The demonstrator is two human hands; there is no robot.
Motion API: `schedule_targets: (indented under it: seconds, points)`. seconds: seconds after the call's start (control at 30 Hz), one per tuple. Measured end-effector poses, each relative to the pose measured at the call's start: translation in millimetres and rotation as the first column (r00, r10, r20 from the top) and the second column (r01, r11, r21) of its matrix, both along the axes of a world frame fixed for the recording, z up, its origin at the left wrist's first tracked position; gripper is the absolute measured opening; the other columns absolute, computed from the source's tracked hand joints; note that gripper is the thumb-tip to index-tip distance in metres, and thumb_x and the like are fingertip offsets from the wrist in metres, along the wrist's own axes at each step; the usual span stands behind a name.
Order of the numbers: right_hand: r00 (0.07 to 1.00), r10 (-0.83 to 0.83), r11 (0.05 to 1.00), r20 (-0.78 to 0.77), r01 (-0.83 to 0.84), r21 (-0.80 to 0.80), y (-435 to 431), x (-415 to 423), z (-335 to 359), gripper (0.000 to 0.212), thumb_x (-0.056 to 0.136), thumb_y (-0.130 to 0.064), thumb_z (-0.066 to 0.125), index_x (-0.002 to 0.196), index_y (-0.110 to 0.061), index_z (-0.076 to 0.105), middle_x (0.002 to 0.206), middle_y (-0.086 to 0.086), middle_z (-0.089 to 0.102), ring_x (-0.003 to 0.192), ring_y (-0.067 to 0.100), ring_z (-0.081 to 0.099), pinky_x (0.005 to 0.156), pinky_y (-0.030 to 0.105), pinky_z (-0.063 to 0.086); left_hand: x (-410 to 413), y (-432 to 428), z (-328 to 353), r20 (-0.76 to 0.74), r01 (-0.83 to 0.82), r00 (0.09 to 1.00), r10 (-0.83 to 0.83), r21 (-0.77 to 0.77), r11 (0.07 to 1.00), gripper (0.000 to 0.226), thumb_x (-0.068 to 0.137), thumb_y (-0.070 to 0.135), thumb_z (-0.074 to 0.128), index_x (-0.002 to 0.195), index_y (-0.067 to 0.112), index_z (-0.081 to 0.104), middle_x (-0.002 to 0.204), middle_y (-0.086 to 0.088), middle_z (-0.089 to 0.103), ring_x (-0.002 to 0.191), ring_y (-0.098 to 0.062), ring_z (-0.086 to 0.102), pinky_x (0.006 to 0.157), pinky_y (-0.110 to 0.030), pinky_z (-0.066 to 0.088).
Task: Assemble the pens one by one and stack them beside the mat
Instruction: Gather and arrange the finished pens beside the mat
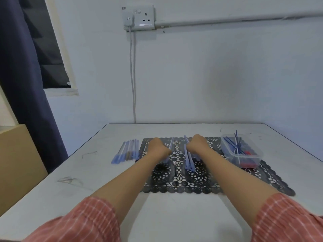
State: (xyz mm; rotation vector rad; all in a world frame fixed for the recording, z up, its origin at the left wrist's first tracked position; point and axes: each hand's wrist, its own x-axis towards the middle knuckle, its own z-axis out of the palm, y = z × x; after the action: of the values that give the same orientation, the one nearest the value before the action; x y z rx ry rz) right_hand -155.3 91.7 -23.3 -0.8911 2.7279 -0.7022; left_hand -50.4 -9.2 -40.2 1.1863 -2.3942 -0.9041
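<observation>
Both my hands are over the black lace mat [176, 186], seen from behind with the fingers curled away out of sight. My left hand [156, 145] grips a pale blue pen barrel [171, 143] that sticks up beside its thumb. My right hand [197, 143] holds a thin blue pen part [185, 138] at the far end of a pile of loose blue barrels [189, 160] lying on the mat's middle. A row of several assembled blue pens [127, 150] lies on the table just left of the mat.
A clear plastic box [244, 155] with blue refills and red and blue small parts stands on the mat's right end. The white table [97, 172] meets the wall at the back. A brown cabinet [15, 163] and a dark curtain stand to the left.
</observation>
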Motion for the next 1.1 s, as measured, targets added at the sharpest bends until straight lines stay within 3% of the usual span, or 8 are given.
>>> schedule_targets:
  seconds: [0.17, 0.23, 0.3, 0.37, 0.57, 0.73, 0.97, 1.1]
  points:
    - [1.000, 0.020, 0.991, 0.001, -0.020, 0.132, 22.6, -4.6, -2.8, 0.010, 0.089, -0.006, 0.043, 0.095, -0.001, 0.050, 0.073, 0.012, 0.055, 0.054, 0.017, 0.048, 0.044, 0.024, 0.037, -19.2, 22.7, -7.0, 0.080, 0.024, 0.997, -0.023, -0.010, 1.000, 0.030, 0.070, 0.010, 0.073, 0.058, 0.012, 0.046, 0.055, -0.001, 0.044, 0.051, -0.013, 0.043, 0.043, -0.024, 0.035]
    - [0.999, 0.045, 0.991, -0.010, -0.043, 0.130, 27.2, -6.1, -5.4, 0.014, 0.089, -0.005, 0.044, 0.101, -0.003, 0.050, 0.097, 0.016, 0.058, 0.068, 0.021, 0.052, 0.051, 0.025, 0.041, -25.1, 26.1, -10.5, 0.068, 0.014, 0.998, -0.014, 0.002, 1.000, 0.025, 0.074, 0.010, 0.071, 0.066, 0.010, 0.047, 0.061, -0.002, 0.048, 0.057, -0.014, 0.049, 0.046, -0.024, 0.040]
    - [0.999, 0.045, 0.991, 0.005, -0.045, 0.126, 29.2, -7.8, -8.8, 0.023, 0.087, -0.004, 0.047, 0.108, 0.002, 0.053, 0.108, 0.018, 0.059, 0.075, 0.023, 0.052, 0.057, 0.027, 0.045, -28.7, 29.3, -12.9, 0.061, 0.021, 0.998, -0.022, 0.027, 0.999, 0.019, 0.075, 0.010, 0.073, 0.082, 0.004, 0.056, 0.076, -0.007, 0.060, 0.072, -0.020, 0.062, 0.060, -0.031, 0.054]
    - [0.999, 0.042, 0.993, 0.025, -0.044, 0.113, 29.3, -8.9, -11.2, 0.026, 0.085, -0.004, 0.051, 0.109, 0.005, 0.055, 0.094, 0.016, 0.060, 0.073, 0.023, 0.055, 0.055, 0.027, 0.046, -30.6, 31.1, -15.3, 0.055, 0.022, 0.998, -0.025, 0.056, 0.998, 0.025, 0.074, 0.010, 0.075, 0.091, 0.000, 0.061, 0.087, -0.013, 0.066, 0.079, -0.026, 0.066, 0.071, -0.036, 0.058]
    - [0.998, 0.049, 0.998, 0.038, -0.051, 0.046, 32.7, -9.3, -14.3, 0.013, 0.084, -0.004, 0.050, 0.087, 0.002, 0.060, 0.068, 0.008, 0.053, 0.062, 0.021, 0.053, 0.052, 0.026, 0.045, -34.3, 33.7, -18.1, 0.063, 0.012, 0.998, -0.015, 0.056, 0.998, 0.017, 0.074, 0.003, 0.074, 0.088, -0.001, 0.065, 0.088, -0.014, 0.067, 0.079, -0.025, 0.067, 0.072, -0.036, 0.059]
    - [0.994, 0.085, 0.996, 0.070, -0.086, 0.013, 29.0, -13.6, -20.0, 0.028, 0.081, 0.000, 0.055, 0.106, 0.003, 0.065, 0.105, 0.017, 0.066, 0.096, 0.026, 0.064, 0.083, 0.040, 0.054, -34.8, 31.2, -19.3, 0.057, 0.021, 0.998, -0.025, 0.072, 0.997, 0.006, 0.076, 0.000, 0.069, 0.080, 0.000, 0.064, 0.082, -0.016, 0.069, 0.074, -0.026, 0.068, 0.067, -0.040, 0.059]
    - [0.994, 0.102, 0.995, 0.028, -0.103, 0.005, 23.4, -15.2, -23.4, 0.030, 0.077, 0.002, 0.054, 0.104, -0.001, 0.067, 0.103, 0.015, 0.068, 0.089, 0.026, 0.066, 0.078, 0.039, 0.056, -32.2, 25.1, -21.0, 0.028, 0.058, 0.998, -0.062, 0.118, 0.991, 0.014, 0.076, 0.002, 0.071, 0.088, -0.003, 0.065, 0.083, -0.017, 0.069, 0.075, -0.027, 0.068, 0.063, -0.042, 0.059]
    - [0.997, 0.061, 0.995, -0.040, -0.064, -0.070, 20.2, -13.5, -24.2, 0.023, 0.082, -0.007, 0.054, 0.099, -0.002, 0.069, 0.094, 0.013, 0.069, 0.076, 0.021, 0.062, 0.071, 0.032, 0.056, -26.2, 15.5, -18.6, -0.008, 0.072, 0.997, -0.071, 0.121, 0.990, 0.006, 0.074, -0.004, 0.067, 0.076, 0.001, 0.064, 0.079, -0.018, 0.069, 0.073, -0.028, 0.069, 0.067, -0.046, 0.059]
